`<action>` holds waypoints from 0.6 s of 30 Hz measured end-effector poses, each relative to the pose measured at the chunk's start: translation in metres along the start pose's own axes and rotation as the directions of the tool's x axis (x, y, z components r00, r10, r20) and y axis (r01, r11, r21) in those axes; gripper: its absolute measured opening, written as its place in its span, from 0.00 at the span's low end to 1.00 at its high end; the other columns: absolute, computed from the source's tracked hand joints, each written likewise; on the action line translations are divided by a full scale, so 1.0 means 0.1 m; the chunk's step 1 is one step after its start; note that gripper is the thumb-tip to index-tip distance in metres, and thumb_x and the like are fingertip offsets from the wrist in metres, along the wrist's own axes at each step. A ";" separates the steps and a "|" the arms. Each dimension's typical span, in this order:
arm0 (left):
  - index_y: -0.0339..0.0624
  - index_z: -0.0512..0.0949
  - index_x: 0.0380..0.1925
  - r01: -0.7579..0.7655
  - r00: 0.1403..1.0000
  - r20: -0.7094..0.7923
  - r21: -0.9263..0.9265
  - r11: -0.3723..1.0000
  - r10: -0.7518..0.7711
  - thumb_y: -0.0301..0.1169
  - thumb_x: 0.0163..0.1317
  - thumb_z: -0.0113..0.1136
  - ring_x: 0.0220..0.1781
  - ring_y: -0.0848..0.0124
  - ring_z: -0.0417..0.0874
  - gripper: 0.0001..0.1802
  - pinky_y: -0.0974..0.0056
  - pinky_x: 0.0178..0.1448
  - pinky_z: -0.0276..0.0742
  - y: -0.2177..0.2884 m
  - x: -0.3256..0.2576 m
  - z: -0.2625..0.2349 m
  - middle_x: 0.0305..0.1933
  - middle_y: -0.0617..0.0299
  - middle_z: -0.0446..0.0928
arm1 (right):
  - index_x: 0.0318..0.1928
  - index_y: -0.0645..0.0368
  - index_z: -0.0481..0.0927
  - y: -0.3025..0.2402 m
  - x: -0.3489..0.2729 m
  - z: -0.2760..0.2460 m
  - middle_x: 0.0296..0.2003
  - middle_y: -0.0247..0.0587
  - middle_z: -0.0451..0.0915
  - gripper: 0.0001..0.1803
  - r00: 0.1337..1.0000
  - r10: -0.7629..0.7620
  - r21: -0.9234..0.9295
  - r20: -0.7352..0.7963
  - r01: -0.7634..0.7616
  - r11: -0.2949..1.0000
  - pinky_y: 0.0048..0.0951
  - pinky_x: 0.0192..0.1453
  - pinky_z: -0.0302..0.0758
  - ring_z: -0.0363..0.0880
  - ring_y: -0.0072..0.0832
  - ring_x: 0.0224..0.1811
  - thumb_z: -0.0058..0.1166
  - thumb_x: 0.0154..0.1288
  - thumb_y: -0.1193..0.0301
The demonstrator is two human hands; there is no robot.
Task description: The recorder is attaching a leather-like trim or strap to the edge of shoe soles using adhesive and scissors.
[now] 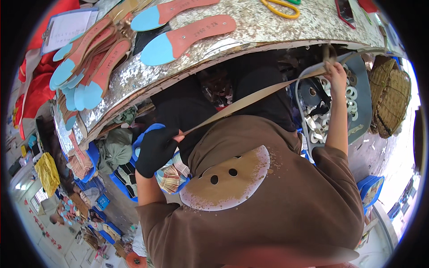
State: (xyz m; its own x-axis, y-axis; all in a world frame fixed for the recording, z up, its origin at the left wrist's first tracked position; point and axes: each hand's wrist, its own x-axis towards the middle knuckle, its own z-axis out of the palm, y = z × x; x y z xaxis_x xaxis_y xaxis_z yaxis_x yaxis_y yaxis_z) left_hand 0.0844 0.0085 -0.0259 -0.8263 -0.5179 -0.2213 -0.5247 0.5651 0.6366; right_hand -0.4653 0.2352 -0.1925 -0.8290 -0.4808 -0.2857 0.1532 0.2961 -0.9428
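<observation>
Pinching a tan strip (251, 101), gloved left hand (157, 150) and bare right hand (336, 75) held it taut, apparently to keep it straight.

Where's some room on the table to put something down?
The speckled table has a bare patch bordered by the rightmost insole, yellow loop and red-edged phone. Its left end, with piled insoles, is crowded; so is the grey bin.

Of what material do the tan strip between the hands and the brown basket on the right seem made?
Strip: matte fabric or thin leather, perhaps; it is flat, without strong shine. Basket: probably dull bamboo or cane, judging by its crossed, woven strands.
</observation>
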 end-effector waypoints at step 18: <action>0.44 0.80 0.30 -0.190 0.963 -0.203 -0.039 0.981 0.178 0.37 0.58 0.65 0.26 0.55 0.79 0.09 0.56 0.31 0.71 0.33 0.72 -0.06 0.23 0.55 0.76 | 0.58 0.58 0.76 -1.67 -1.94 2.35 0.51 0.48 0.79 0.24 0.287 -0.655 0.106 0.699 0.865 0.491 0.40 0.55 0.76 0.77 0.45 0.54 0.62 0.59 0.74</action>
State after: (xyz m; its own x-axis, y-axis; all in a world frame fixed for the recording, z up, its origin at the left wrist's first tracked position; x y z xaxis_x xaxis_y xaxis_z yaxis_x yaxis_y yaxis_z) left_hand 0.0086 -0.0141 -0.0166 -0.8478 -0.5280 0.0503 -0.3497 0.6278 0.6954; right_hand -0.2031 0.0853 -0.0204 0.0381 -0.9088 0.4155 -0.5849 -0.3575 -0.7281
